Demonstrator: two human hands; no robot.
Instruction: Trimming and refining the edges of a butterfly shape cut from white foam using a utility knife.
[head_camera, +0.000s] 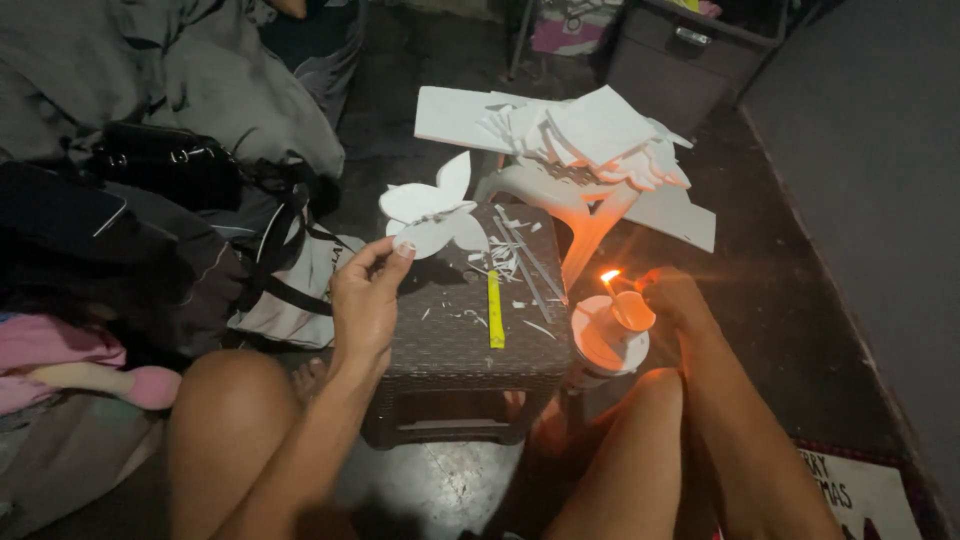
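Bare knees frame a small dark woven stool (455, 330). The left hand (365, 300) has its fingers (385, 255) pinching a white butterfly cutout (432, 213) above the stool. The right hand (672, 292) is curled beside a lit candle (612, 325); its grip is unclear. A yellow cutter (494, 310) lies on the stool. A white printed sign (860, 495) lies at the lower right.
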